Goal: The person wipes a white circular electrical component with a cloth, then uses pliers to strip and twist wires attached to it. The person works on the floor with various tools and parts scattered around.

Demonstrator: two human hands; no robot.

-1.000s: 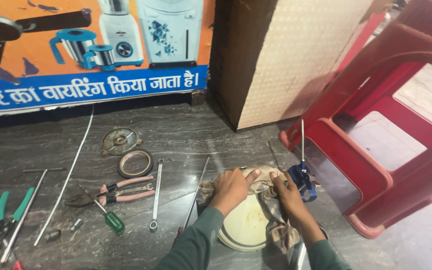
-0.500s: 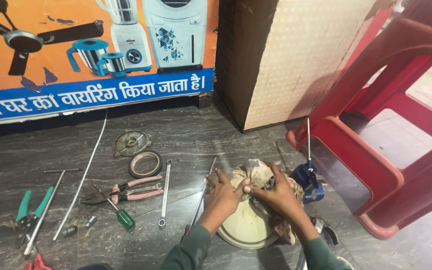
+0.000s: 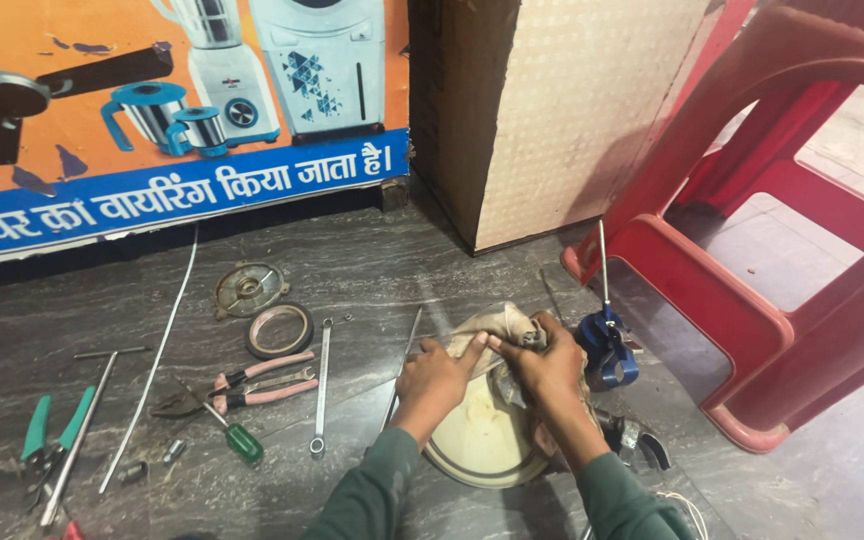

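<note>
Hands (image 3: pixel 497 375) now closer, cloth-hidden dish (image 3: pixel 482 440).

Crumpled beige cloth (image 3: pixel 497 325) lies bunched on round cream cover (image 3: pixel 482 440).

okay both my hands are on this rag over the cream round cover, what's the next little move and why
Probably push the rag toward the bare near rim of the round cover: left hand and right hand bunch the cloth on the far edge, while the near part lies uncovered.

Dark veined stone floor (image 3: pixel 372 250), orange appliance poster (image 3: pixel 102 120), perhaps cardboard box (image 3: pixel 572 110), red plastic chair (image 3: pixel 782 250).
</note>
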